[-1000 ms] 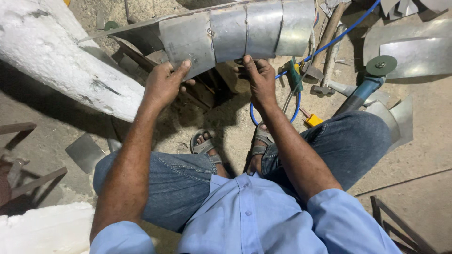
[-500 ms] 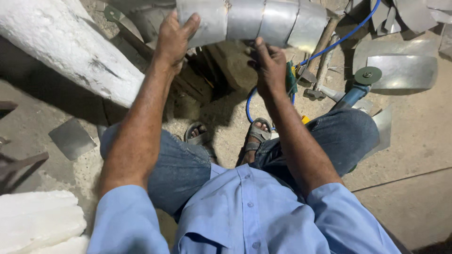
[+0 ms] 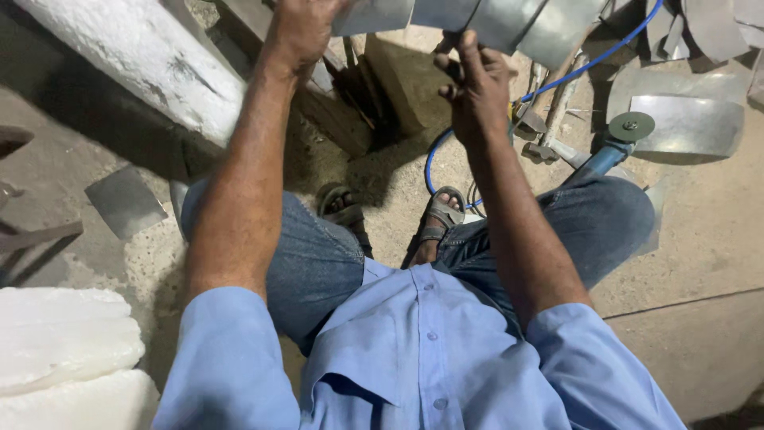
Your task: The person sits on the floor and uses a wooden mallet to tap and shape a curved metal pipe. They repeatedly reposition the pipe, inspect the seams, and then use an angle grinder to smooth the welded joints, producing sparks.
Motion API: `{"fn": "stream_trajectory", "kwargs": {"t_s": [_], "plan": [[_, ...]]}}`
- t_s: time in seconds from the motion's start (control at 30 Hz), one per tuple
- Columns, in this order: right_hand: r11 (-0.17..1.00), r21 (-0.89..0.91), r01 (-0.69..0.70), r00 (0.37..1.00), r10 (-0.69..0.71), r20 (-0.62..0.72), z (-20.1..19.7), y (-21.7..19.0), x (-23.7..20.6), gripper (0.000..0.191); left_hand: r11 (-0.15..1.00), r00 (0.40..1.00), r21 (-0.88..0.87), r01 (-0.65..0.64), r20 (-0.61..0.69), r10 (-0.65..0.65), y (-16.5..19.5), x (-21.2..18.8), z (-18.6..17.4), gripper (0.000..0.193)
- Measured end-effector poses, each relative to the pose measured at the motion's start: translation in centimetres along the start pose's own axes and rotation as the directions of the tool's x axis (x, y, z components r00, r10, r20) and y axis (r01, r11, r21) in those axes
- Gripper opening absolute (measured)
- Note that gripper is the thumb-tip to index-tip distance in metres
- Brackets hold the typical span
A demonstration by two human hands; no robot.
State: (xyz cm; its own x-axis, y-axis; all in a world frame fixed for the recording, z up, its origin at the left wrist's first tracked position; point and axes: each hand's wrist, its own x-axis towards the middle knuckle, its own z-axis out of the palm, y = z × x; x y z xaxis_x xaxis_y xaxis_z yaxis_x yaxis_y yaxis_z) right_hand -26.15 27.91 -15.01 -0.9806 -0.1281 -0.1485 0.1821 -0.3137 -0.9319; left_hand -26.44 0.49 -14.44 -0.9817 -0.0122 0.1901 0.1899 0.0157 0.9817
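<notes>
Hands gripped a segmented metal duct [image 3: 509, 20] held above the floor [image 3: 700, 239]: left hand [image 3: 306, 28] clasped one end, right hand [image 3: 477, 84] pinched its lower edge. Step: repositioning; next move needs firm support.

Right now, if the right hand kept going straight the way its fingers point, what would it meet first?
The right hand points up and away from the body, and its fingertips already touch the curved sheet-metal piece that both hands hold. That metal comes first; what lies beyond it is hidden past the picture's top edge.
</notes>
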Motion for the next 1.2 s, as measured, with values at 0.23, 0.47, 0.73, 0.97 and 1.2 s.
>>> {"fn": "stream_trajectory", "kwargs": {"t_s": [0.23,0.47,0.73,0.97,1.2], "plan": [[0.978,0.079,-0.191,0.980,0.194,-0.034,1.2,1.6,-1.5,0.037,0.990,0.990,0.009,-0.141,0.030,0.141,-0.1,-1.6,0.1,0.040],[0.953,0.074,-0.295,0.955,0.293,0.043,0.8,3.1,-1.2,0.039,0.988,0.990,0.068,-0.140,-0.003,0.141,-0.6,-4.2,0.6,0.035],[0.924,0.070,-0.376,0.923,0.367,0.118,1.3,4.5,-0.8,0.036,0.992,0.994,0.117,-0.048,-0.095,0.060,0.8,-8.5,0.6,0.039],[0.911,0.166,-0.376,0.919,0.344,0.193,2.1,5.3,-1.0,0.030,0.983,0.990,0.179,-0.027,-0.132,0.051,0.4,-10.7,-0.3,0.039],[0.917,0.108,-0.383,0.909,0.354,0.217,2.0,4.9,-1.2,0.031,0.981,0.980,0.186,0.057,-0.200,-0.018,-0.5,-11.3,-0.2,0.029]]}}
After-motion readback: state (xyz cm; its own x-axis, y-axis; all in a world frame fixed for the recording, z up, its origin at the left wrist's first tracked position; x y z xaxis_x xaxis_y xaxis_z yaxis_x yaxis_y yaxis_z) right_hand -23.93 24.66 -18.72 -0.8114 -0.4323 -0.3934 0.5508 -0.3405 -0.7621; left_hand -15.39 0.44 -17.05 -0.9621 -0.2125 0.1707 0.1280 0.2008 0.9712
